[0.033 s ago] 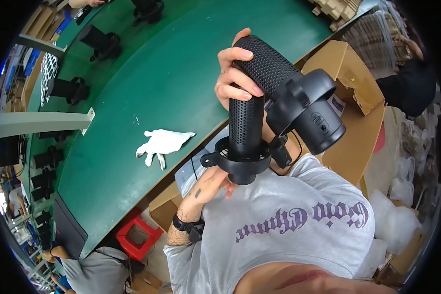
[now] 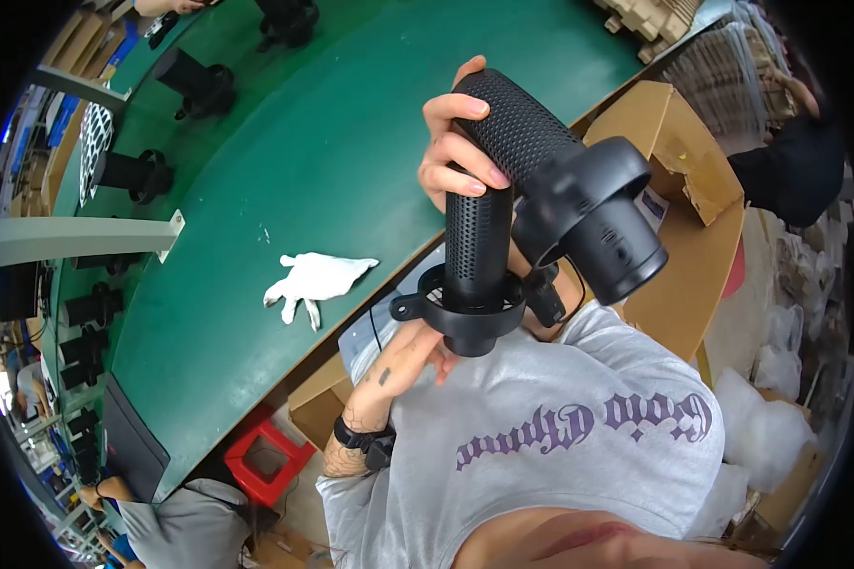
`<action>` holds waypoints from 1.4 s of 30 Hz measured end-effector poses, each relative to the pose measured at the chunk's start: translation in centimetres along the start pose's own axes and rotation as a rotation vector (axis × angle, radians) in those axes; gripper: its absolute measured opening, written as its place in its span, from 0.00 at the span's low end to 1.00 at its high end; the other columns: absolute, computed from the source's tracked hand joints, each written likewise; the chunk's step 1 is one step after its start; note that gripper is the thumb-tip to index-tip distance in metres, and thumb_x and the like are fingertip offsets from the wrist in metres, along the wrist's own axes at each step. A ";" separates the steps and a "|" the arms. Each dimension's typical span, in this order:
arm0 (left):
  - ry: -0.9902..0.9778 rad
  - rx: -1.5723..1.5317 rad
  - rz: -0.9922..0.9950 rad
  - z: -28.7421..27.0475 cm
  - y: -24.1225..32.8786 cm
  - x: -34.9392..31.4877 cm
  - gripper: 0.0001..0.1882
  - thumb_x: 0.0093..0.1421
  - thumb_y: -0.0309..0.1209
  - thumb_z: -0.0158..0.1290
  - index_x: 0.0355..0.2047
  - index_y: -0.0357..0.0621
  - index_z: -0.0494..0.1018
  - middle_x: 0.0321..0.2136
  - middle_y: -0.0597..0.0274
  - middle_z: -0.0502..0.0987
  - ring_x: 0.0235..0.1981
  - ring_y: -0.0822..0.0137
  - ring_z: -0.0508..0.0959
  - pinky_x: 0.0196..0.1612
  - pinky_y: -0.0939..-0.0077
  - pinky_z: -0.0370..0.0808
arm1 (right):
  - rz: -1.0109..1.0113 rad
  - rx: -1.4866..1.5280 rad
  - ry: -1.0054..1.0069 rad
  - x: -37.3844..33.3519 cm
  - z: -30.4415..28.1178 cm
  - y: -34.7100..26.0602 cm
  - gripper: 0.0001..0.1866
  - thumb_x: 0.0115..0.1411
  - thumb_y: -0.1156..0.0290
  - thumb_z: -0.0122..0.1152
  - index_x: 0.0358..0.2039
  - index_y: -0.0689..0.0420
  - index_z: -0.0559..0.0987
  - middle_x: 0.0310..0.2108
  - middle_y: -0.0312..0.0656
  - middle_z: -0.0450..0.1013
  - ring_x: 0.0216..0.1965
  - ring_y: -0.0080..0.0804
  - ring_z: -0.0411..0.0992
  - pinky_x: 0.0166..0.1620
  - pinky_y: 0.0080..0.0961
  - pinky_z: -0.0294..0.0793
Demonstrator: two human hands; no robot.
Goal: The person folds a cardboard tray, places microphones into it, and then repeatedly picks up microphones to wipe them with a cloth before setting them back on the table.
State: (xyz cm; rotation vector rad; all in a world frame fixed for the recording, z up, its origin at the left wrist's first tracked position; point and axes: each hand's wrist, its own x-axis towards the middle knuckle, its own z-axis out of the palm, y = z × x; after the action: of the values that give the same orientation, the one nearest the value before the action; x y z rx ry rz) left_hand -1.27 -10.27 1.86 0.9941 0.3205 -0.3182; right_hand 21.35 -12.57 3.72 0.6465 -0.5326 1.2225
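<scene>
Two black microphones with mesh barrels and ring mounts are up in front of my chest. My right hand [image 2: 460, 142] wraps its fingers round the barrel of the tilted microphone [image 2: 527, 123], whose base with small ports points down to the right. Its fingertips also press on the upper end of the upright microphone [image 2: 477, 242]. Below, my left hand [image 2: 425, 349] is curled at the ring and base of the upright microphone, most of its fingers hidden behind it. A black strap with a small device [image 2: 378, 446] circles my left wrist.
A white glove [image 2: 318, 282] lies on the green table [image 2: 351, 171]. Several more black microphones [image 2: 194, 83] stand along its far left side, past a grey metal post [image 2: 76, 242]. An opened cardboard box [image 2: 702, 275] is at my right, a red stool [image 2: 266, 460] at lower left. Other people work nearby.
The tilted microphone has turned slightly about its length, so its ports show less clearly. Both hands stay almost where they were.
</scene>
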 end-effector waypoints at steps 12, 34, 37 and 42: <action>0.436 0.385 0.385 0.3 5.4 -2.8 0.17 0.62 0.28 0.42 0.47 0.32 0.70 0.32 0.59 0.76 0.23 0.78 0.69 0.25 0.86 0.68 | 0.111 -0.778 -0.309 2.6 4.9 -7.1 0.42 0.50 0.51 0.68 0.60 0.49 0.58 0.49 0.51 0.60 0.27 0.40 0.72 0.35 0.35 0.75; 0.281 1.366 1.276 5.3 11.0 -4.5 0.10 0.44 0.21 0.55 0.30 0.43 0.76 0.28 0.64 0.79 0.26 0.67 0.77 0.27 0.78 0.74 | 0.036 -2.185 0.073 4.0 10.8 -6.3 0.38 0.50 0.56 0.67 0.58 0.59 0.64 0.46 0.48 0.69 0.36 0.34 0.73 0.43 0.28 0.73; 0.211 1.629 1.459 11.5 12.3 -3.8 0.10 0.46 0.22 0.54 0.31 0.43 0.76 0.28 0.63 0.79 0.27 0.67 0.77 0.28 0.77 0.74 | 0.102 -2.743 0.197 6.4 9.1 -8.5 0.30 0.53 0.60 0.66 0.55 0.56 0.71 0.47 0.41 0.72 0.44 0.28 0.72 0.49 0.24 0.70; 0.282 1.704 1.488 13.6 12.5 -4.9 0.09 0.48 0.24 0.52 0.32 0.43 0.76 0.29 0.63 0.79 0.27 0.66 0.77 0.30 0.75 0.74 | 0.166 -3.000 0.303 9.6 3.3 -18.0 0.28 0.53 0.55 0.66 0.54 0.45 0.73 0.48 0.39 0.74 0.48 0.26 0.72 0.50 0.22 0.68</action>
State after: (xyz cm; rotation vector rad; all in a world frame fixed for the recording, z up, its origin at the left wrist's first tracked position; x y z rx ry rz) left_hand 0.95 -14.97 20.22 2.6042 -0.6574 1.1572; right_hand 41.15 -12.08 9.72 -2.0468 -1.3309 -0.3575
